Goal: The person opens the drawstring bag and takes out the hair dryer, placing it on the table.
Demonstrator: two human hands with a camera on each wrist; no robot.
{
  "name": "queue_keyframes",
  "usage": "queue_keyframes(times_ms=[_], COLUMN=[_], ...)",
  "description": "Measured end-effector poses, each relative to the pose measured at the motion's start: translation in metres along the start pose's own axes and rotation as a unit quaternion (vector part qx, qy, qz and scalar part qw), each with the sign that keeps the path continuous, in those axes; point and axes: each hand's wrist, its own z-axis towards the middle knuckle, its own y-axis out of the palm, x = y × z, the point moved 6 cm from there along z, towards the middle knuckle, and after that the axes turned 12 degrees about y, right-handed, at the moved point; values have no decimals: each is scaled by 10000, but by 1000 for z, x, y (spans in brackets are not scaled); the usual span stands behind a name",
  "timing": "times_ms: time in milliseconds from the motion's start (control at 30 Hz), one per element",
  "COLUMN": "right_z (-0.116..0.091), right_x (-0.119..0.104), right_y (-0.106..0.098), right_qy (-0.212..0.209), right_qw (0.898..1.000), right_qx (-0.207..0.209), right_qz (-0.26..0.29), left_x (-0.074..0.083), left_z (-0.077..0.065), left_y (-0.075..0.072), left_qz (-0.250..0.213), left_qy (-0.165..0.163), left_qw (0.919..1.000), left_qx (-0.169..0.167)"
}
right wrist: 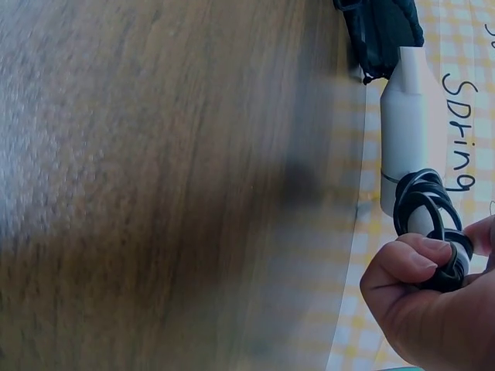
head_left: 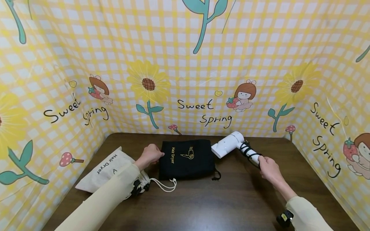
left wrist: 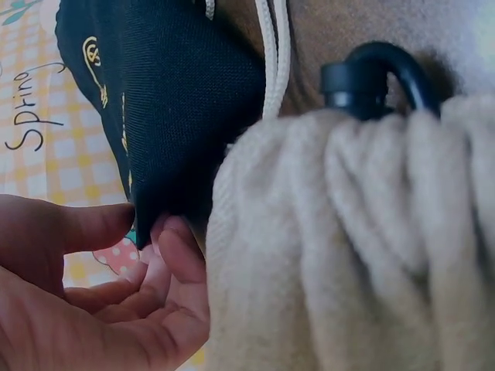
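My left hand pinches the left edge of a black drawstring bag with gold "Hair Dryer" print and a dryer picture. In the left wrist view, thumb and fingers meet at a corner of its cloth. On the right, my right hand grips the handle of a white hair dryer, its nozzle pointing left toward the bag's drawstring end. A black cord is wound round the handle, and in the right wrist view the fingers hold cord and handle together.
A cream drawstring bag printed "Hair Dryer" lies under my left forearm, its white cords trailing right. The dark wooden table is walled on three sides by a yellow checked cloth.
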Motion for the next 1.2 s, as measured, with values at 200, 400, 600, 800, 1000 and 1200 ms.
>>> queue_keyframes(times_ms=[200, 400, 600, 800, 1000, 1200], right_z=[-1, -1, -2, -3, -5, -4], right_x=[2, 3, 4, 0, -2, -1], right_y=[-2, -4, -4, -4, -4, -5], right_qy=[44, 47, 118, 73, 93, 92], right_qw=[9999, 9999, 9997, 9998, 9996, 9995], right_qx=[103, 151, 225, 200, 251, 285], right_qz=[28, 59, 52, 51, 29, 45], left_x=[6, 21, 34, 51, 67, 76], left_z=[-2, -6, -7, -13, -22, -32], left_y=[3, 7, 21, 36, 53, 66], left_qz=[331, 917, 1295, 1443, 1629, 1817], left_qy=[232, 759, 1261, 1440, 1694, 1863], left_qw=[9992, 9929, 9835, 9789, 9716, 9648], left_qx=[-35, 44, -113, -143, -276, -385])
